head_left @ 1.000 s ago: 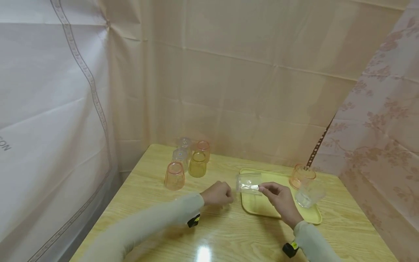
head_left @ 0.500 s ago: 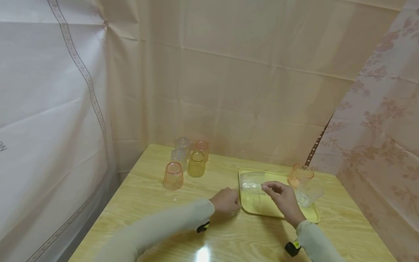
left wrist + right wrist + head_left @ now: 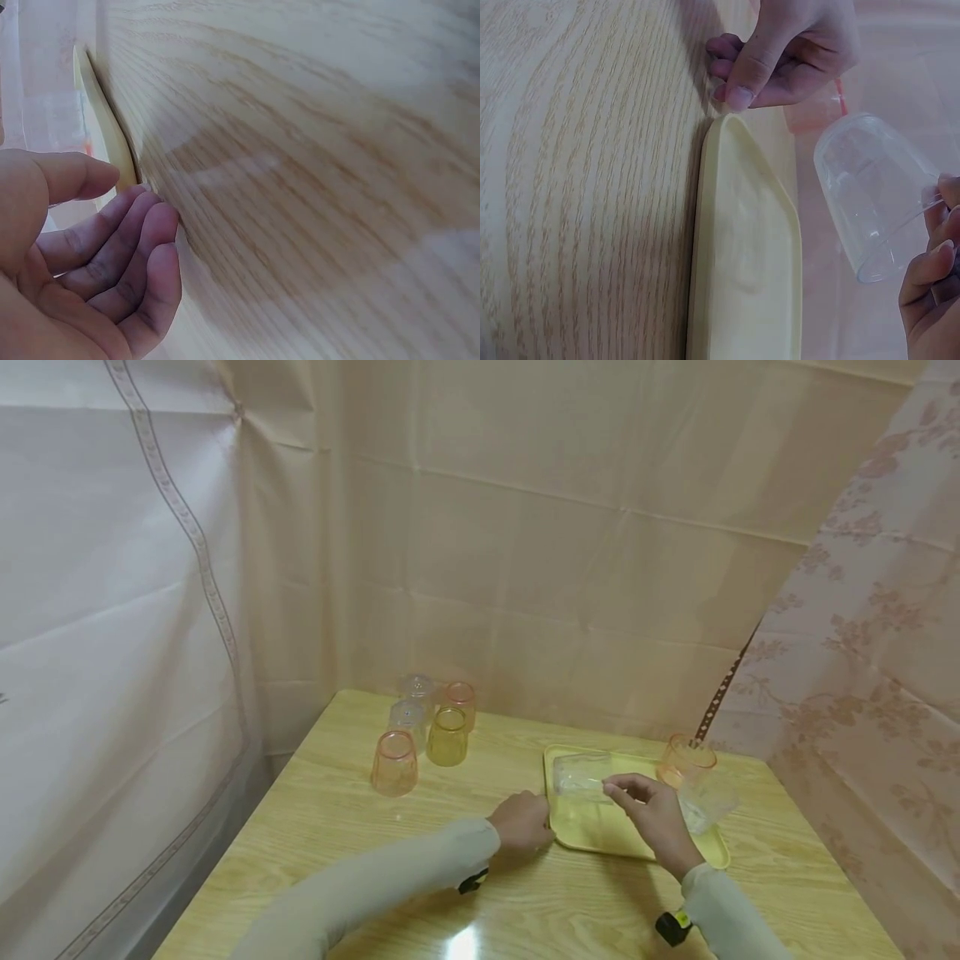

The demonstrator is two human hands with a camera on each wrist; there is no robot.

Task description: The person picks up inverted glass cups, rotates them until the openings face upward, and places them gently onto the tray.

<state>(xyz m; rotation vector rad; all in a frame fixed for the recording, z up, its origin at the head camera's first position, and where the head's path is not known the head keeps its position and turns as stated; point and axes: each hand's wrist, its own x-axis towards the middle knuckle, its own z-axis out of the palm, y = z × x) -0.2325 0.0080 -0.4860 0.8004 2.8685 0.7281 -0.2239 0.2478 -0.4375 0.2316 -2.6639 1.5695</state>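
Observation:
My right hand (image 3: 654,822) pinches the rim of a clear plastic cup (image 3: 579,775) between thumb and fingertips. In the right wrist view the clear cup (image 3: 874,191) is tipped on its side above the yellow tray (image 3: 750,262). My left hand (image 3: 522,822) is at the front left corner of the tray (image 3: 600,839). In the left wrist view the left hand (image 3: 97,262) has its fingers curled, with the tray's rim (image 3: 111,142) between thumb and index fingertip. An orange cup (image 3: 678,760) and another clear cup (image 3: 701,810) stand at the tray's right side.
Several cups stand upside down at the table's back left: an orange cup (image 3: 395,768), a yellow cup (image 3: 447,739), a pinkish cup (image 3: 461,697) and clear bluish ones (image 3: 407,718). Beige cloth (image 3: 510,568) hangs behind the wooden table (image 3: 360,835).
My left hand has moved right from the bare table to the tray's corner. The right hand has brought the held clear cup slightly right, over the tray.

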